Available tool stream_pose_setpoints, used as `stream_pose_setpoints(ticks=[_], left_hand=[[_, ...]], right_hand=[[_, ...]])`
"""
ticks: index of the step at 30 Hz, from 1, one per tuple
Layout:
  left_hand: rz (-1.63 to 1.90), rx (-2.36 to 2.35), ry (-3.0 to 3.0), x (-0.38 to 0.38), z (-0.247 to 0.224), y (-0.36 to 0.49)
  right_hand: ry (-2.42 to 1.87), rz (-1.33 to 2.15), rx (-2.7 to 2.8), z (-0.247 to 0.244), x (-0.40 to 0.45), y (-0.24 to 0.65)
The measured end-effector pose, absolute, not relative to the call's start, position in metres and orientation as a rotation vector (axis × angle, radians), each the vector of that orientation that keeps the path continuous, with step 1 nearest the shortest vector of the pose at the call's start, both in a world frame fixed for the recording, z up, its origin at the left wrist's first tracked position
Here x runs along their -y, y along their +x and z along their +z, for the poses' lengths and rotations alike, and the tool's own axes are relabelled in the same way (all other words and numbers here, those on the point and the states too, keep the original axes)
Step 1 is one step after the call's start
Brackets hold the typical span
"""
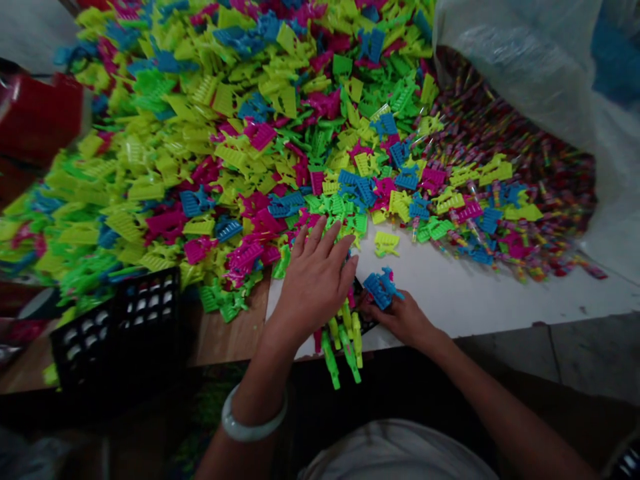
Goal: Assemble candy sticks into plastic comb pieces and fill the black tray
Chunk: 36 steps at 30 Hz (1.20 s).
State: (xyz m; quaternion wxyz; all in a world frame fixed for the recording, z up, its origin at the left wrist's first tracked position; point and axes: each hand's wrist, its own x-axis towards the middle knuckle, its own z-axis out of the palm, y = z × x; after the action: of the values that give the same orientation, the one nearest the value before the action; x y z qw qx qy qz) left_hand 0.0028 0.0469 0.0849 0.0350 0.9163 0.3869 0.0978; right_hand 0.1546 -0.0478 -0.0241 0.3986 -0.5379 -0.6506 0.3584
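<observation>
My left hand (317,277) lies palm down with its fingers extended over green pieces at the pile's front edge; nothing shows in its grasp. To its right, my right hand (403,317) holds a blue plastic piece (383,288) between thumb and fingers, beside a mostly hidden black tray (367,325). Several long green and yellow pieces (347,340) stick out below my left hand, past the table's front edge. A single yellow piece (386,243) lies on the white sheet above my right hand.
A big pile of yellow, green, pink and blue plastic pieces (165,147) covers the table (230,337). Small multicoloured tubes (525,153) spill from a clear plastic bag (510,40) at right. Black gridded trays (147,300) stand front left, and a red object (40,113) sits far left.
</observation>
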Motion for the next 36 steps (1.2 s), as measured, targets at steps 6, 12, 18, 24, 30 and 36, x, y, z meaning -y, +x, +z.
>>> stream_pose_setpoints(ticks=[6, 12, 18, 24, 30, 36], left_hand=[[0.248, -1.2, 2.789, -0.045, 0.089, 0.004], [0.281, -1.207, 2.869, -0.046, 0.087, 0.003], [0.331, -1.174, 2.918, -0.055, 0.083, 0.004], [0.324, -1.215, 2.883, -0.053, 0.087, 0.005], [0.304, -1.241, 2.842, -0.037, 0.09, 0.006], [0.311, -1.24, 2.85, -0.035, 0.084, 0.007]], right_hand=[[-1.554, 0.543, 1.922, -0.023, 0.053, 0.129], [-1.458, 0.681, 1.892, -0.012, 0.042, 0.152], [-2.24, -0.208, 1.319, 0.018, 0.023, 0.264], [-2.581, -0.43, 1.288, 0.029, 0.011, 0.307], [-2.591, -0.314, 1.489, 0.03, -0.024, 0.288], [-2.475, -0.194, 1.304, 0.039, -0.015, 0.283]])
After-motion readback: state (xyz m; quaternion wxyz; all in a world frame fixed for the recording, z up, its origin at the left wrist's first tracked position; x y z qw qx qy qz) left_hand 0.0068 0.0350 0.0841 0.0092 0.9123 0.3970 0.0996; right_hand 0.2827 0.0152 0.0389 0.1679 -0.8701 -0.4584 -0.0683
